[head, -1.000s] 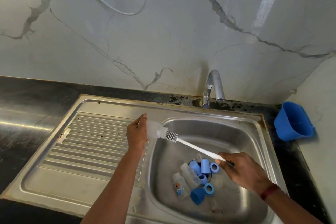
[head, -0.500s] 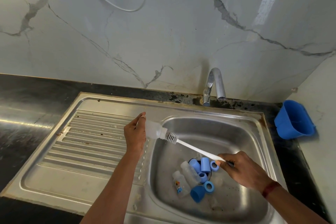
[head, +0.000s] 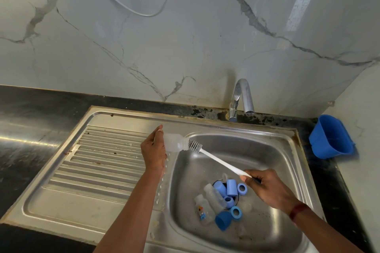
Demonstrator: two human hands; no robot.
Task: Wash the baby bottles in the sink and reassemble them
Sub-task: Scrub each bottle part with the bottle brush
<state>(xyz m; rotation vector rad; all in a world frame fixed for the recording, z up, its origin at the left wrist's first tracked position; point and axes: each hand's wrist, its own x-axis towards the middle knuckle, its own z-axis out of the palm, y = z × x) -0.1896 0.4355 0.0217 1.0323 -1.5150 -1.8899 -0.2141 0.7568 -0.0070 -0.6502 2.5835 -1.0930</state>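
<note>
My left hand [head: 153, 150] grips a clear baby bottle [head: 174, 143] on its side over the left edge of the sink basin [head: 273, 150], mouth pointing right. My right hand [head: 267, 189] holds the white handle of a bottle brush [head: 218, 160]. Its bristle head sits just outside the bottle's mouth. On the basin floor around the drain lie two more clear bottles [head: 213, 196], one with a coloured print [head: 202, 209]. Several blue caps and rings [head: 231, 188] lie among them.
A ribbed steel drainboard [head: 98, 160] lies left of the basin. The chrome tap [head: 241, 96] stands behind the basin, no water running. A blue plastic tub [head: 331, 137] sits on the dark counter at the right, against the marble wall.
The brush has slid out to the right, so more of its bristles show outside the bottle's mouth. Both hands stay in nearly the same places.
</note>
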